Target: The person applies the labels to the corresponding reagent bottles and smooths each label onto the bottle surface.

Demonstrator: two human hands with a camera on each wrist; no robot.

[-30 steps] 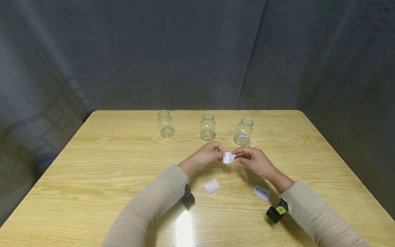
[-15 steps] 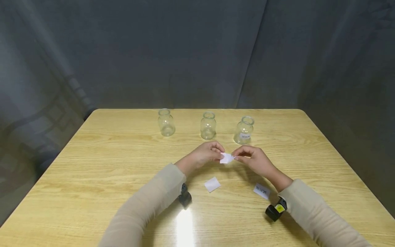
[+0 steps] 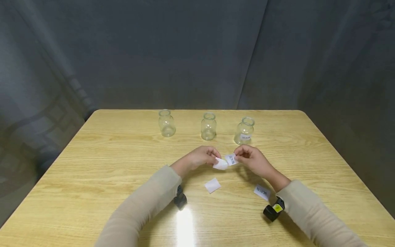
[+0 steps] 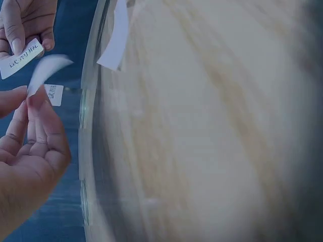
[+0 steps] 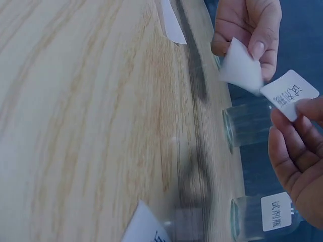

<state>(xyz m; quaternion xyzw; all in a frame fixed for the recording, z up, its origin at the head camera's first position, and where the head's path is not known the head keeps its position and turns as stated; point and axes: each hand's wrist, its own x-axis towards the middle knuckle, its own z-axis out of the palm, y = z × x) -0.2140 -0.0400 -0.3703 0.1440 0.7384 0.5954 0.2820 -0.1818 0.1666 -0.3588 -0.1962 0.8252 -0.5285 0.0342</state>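
My left hand (image 3: 197,158) pinches a blank white slip of backing paper (image 3: 220,164), curled and blurred in the left wrist view. Between thumb and fingers of my right hand (image 3: 253,160) is a white sticker label (image 5: 290,93) with dark handwritten characters facing up. The corner of the label lies right at the edge of the backing paper. Both hands are above the table, in front of three glass jars. The right jar (image 3: 243,132) carries a similar written label (image 5: 276,212); the middle jar (image 3: 208,127) and left jar (image 3: 167,124) show bare glass.
On the wooden table (image 3: 108,164) lie a blank white slip (image 3: 212,185) near the middle and a written label (image 3: 262,192) by the right wrist. Black wrist cameras hang under both sleeves. A dark curtain (image 3: 185,55) stands behind the table.
The label has come off its backing: my left hand has moved left and slightly down with the backing paper, while the right hand keeps the label, its writing now showing.
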